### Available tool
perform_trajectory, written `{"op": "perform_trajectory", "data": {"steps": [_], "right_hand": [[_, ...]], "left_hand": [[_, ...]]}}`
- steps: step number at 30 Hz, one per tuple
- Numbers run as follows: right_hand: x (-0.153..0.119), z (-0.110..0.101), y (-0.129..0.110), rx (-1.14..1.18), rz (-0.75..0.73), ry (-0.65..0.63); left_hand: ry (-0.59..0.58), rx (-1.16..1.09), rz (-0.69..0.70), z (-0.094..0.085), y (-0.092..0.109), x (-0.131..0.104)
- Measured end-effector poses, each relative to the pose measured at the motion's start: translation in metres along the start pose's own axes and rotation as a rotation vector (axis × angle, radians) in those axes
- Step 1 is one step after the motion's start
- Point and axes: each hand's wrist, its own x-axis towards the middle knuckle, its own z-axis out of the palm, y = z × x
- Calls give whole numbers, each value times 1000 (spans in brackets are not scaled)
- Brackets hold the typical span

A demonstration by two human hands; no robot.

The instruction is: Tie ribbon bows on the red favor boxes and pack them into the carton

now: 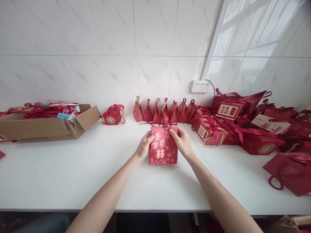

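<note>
Two bare forearms (pixel 97 191) are reaching over the smooth white table (pixel 131 187) from five and seven o'clock. The left hand (pixel 145 144) and right hand (pixel 182 142) are gripping opposite sides of an upright red paper gift box (pixel 163 149) with pale lettering, which is sitting mid-table. At twelve, seven narrow, pointed red boxes with loops (pixel 156 112) are standing in a row. A beribboned red box (pixel 112 115) is resting at eleven, an open brown cardboard carton (pixel 46 129) at ten, and heaped red ribboned boxes (pixel 229 126) are lying around two.
</note>
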Motion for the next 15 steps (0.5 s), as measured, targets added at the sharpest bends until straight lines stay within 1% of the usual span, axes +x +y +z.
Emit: {"op": "perform_trajectory", "data": {"steps": [1,3,5,6,8,10,12,13,15], "right_hand": [[4,-1,5,85,88,50],[13,-5,16,331,269,122],[19,-9,25,581,387,110],[20,-9,29,663,408,84],[20,-8,33,727,406,30],[15,-3,33,723,402,1],[8,3,30,720,387,-90],[5,6,27,699,362,-156],[0,10,22,568,250,-222]], "left_hand": [[10,-9,0,-1,-1,2],[13,-12,33,-2,-1,3],[-29,7,92,-1,-1,2],[-59,39,123,0,-2,1],[-114,159,191,5,-4,-3],[-136,292,251,10,-9,-7],[-147,369,297,14,-13,-10],[-149,385,315,15,-15,-10],[-152,406,346,16,-17,-11]]}}
